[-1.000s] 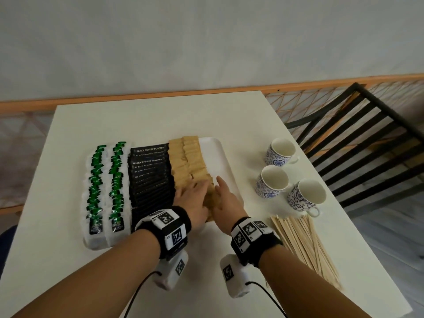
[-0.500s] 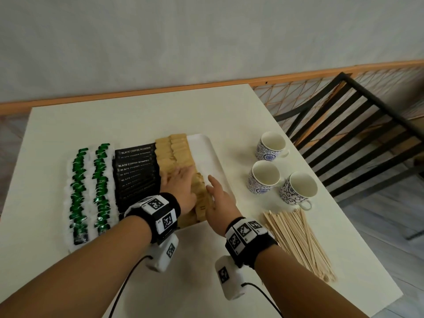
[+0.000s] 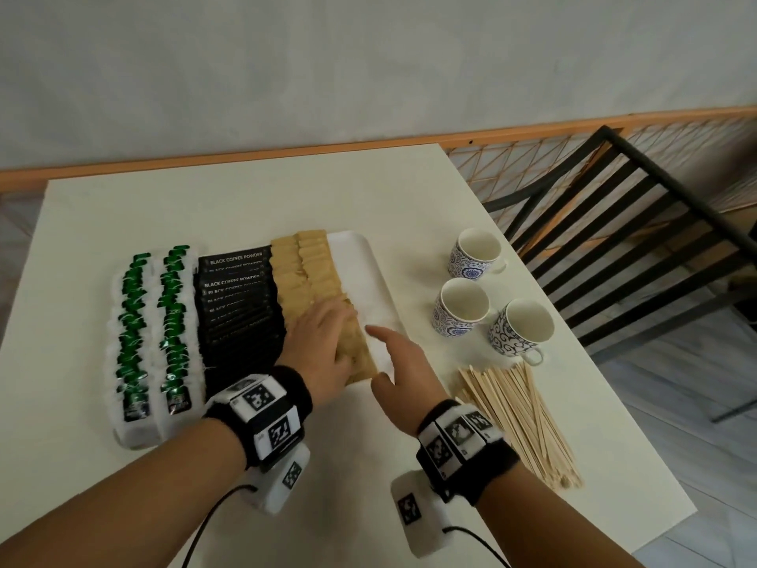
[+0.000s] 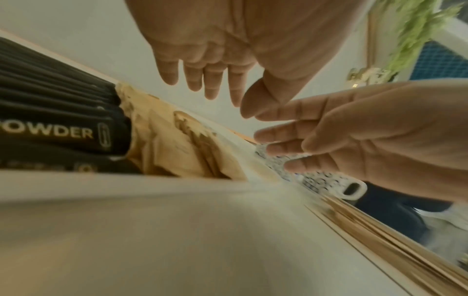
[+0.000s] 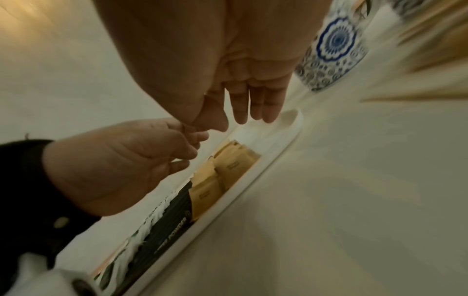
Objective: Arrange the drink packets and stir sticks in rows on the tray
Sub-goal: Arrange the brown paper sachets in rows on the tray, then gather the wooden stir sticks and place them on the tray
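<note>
On the white bench, the left hand lay flat on tan packets; the right hand hovered open. The sticks, probably light and stiff, wanted a mid-bundle grip.

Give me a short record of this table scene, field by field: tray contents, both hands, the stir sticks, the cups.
tray: white rectangular tray, right strip bare
rows on tray, left to right: green-and-white packets; black coffee powder packets; tan paper packets
left hand: flat over the near end of the tan paper packets, fingers straight
right hand: open, above the tray's near right edge, holding nothing
wooden stir sticks: loose pile on the white table, right of the tray, none on it
blue-patterned white cups: three, empty, beyond the sticks
</note>
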`<action>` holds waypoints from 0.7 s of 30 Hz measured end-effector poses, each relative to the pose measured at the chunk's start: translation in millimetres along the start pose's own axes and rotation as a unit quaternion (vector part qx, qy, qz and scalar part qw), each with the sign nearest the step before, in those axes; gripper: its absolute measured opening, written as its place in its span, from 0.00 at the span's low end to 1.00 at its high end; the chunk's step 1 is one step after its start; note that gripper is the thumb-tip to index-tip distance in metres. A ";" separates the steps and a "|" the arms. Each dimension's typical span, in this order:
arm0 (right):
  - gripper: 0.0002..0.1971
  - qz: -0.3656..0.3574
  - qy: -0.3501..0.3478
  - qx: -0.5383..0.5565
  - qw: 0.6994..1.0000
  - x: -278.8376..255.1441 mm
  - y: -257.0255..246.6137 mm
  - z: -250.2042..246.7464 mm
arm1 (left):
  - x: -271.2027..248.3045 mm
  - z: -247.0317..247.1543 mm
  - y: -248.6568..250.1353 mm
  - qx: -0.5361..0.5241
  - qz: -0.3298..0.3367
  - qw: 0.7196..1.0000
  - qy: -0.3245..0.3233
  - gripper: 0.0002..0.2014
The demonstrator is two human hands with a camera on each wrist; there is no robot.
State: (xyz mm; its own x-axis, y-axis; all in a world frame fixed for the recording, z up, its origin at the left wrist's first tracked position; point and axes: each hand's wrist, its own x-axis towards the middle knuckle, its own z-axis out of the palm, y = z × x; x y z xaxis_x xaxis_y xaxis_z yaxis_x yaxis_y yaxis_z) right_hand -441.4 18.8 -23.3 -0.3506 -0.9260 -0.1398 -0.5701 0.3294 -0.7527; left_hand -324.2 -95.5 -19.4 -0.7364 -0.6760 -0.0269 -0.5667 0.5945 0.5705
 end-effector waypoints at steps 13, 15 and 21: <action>0.34 0.114 0.100 -0.193 0.969 -113.7 105.3 -57.6 | -68.8 67.6 64.3 -0.004 0.069 0.966 -0.249 0.24; 0.42 0.189 0.083 -0.174 0.963 -108.3 111.2 -65.5 | -71.0 72.1 72.3 0.034 0.081 0.957 -0.277 0.27; 0.65 0.219 0.000 -0.177 0.960 -90.2 110.9 -64.2 | -70.4 76.9 97.2 0.102 0.116 0.935 -0.319 0.30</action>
State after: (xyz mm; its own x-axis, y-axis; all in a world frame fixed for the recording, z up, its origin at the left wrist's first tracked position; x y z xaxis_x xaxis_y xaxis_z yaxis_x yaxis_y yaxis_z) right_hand -520.7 150.8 -52.8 -0.6136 -0.6850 -0.3926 -0.5847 0.7284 -0.3572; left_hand -355.8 43.4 -25.1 -0.8819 -0.1600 -0.4435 -0.3753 0.8076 0.4549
